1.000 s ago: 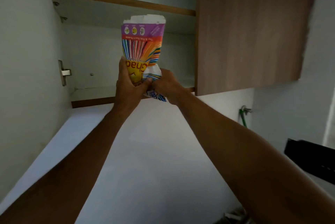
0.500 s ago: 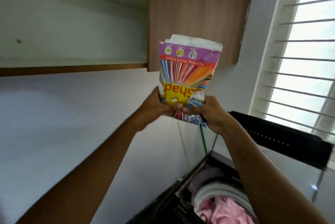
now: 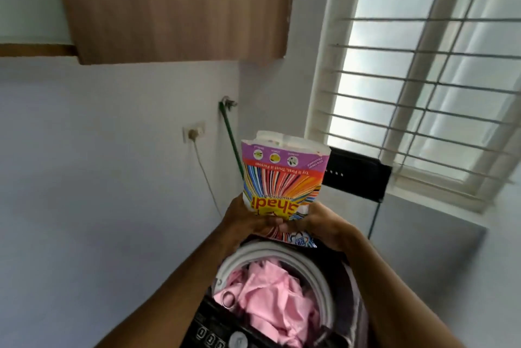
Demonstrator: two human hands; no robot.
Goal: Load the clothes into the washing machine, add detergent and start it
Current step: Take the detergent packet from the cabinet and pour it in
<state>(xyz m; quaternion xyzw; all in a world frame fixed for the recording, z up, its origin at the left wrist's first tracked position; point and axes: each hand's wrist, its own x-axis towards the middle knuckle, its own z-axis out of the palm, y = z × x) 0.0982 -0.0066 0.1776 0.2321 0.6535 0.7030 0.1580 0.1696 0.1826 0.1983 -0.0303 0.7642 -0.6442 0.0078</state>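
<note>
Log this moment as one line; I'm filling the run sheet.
phase: detergent in hand | left hand, right hand: grip colourful striped detergent packet, cut end up | pink clothes in open washer drum | pouring: not yet

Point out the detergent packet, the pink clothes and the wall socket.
detergent packet (image 3: 282, 175), head view, striped middle of its front.
pink clothes (image 3: 270, 299), head view, middle of the heap in the drum.
wall socket (image 3: 194, 131), head view, its plate.
</note>
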